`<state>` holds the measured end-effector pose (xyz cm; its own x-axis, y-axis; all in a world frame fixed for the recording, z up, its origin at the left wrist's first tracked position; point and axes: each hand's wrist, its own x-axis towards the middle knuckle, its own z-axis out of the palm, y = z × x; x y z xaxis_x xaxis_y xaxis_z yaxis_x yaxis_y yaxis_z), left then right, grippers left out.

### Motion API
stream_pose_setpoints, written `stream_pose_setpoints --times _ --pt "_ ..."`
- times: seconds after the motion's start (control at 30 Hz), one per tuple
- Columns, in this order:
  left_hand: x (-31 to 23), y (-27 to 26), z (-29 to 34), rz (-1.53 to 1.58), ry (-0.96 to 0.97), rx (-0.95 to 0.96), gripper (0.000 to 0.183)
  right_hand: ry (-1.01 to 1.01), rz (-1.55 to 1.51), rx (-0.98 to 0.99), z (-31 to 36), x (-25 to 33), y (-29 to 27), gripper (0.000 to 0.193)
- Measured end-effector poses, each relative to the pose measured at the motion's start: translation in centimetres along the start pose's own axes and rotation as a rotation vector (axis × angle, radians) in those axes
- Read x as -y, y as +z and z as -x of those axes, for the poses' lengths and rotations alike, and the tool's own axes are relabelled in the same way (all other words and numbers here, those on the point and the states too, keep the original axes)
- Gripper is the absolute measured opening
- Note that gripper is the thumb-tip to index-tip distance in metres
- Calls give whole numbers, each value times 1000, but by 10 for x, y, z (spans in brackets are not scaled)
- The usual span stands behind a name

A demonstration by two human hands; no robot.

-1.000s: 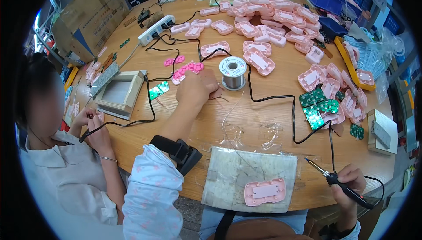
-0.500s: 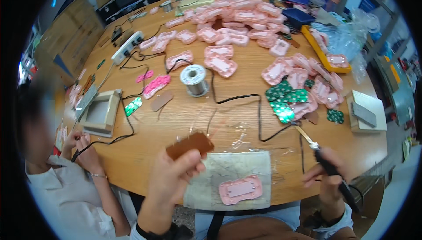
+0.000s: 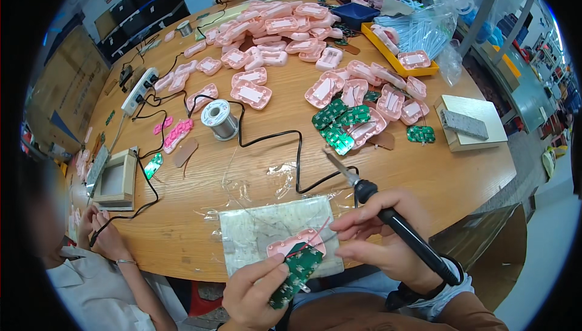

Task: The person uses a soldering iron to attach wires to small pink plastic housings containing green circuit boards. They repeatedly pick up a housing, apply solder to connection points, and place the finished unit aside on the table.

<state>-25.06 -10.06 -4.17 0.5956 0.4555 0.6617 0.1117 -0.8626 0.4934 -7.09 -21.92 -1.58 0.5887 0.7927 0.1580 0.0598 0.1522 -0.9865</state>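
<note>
My left hand pinches a green circuit board by its left edge, green side up. A thin red wire and a dark one run up from the board. Beneath the board, partly covered, a pink plastic shell lies on the pale mat. My right hand holds a black-handled soldering iron, its metal tip pointing up and left, raised off the table. The fingers of that hand stretch toward the wires; whether they touch them I cannot tell.
A solder spool stands mid-table beside a black cord. Pink shells heap at the back; green boards lie with others at right. A wooden box sits far right. A co-worker's hands are at left.
The board in my left hand has turned from its brown side to its green side and come down over the pink shell. My right hand with the soldering iron has moved left, nearer the board.
</note>
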Motion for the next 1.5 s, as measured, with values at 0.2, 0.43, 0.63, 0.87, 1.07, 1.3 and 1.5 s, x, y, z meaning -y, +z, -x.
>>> stream_pose_setpoints --times 0.2,0.43,0.63,0.87,1.07,1.3,1.5 --pt "-3 -3 -7 204 208 239 26 106 -296 -72 -2 -4 6 29" --pt "-27 -5 -40 700 -559 396 38 -122 143 201 0 -10 -3 38" --pt "-2 -7 -50 1373 -1028 769 83 -287 165 242 3 -21 -2 36" --pt "-4 -1 -54 1223 -1315 706 58 -254 1 37 7 -38 7 24" --pt "-27 6 -32 420 -817 439 6 -415 219 135 6 -47 7 32" --pt "-26 -7 -21 35 -479 259 8 -395 370 157 7 -23 -10 39" --pt "-20 22 -4 -89 -495 382 10 -270 19 -112 31 -28 -28 35"
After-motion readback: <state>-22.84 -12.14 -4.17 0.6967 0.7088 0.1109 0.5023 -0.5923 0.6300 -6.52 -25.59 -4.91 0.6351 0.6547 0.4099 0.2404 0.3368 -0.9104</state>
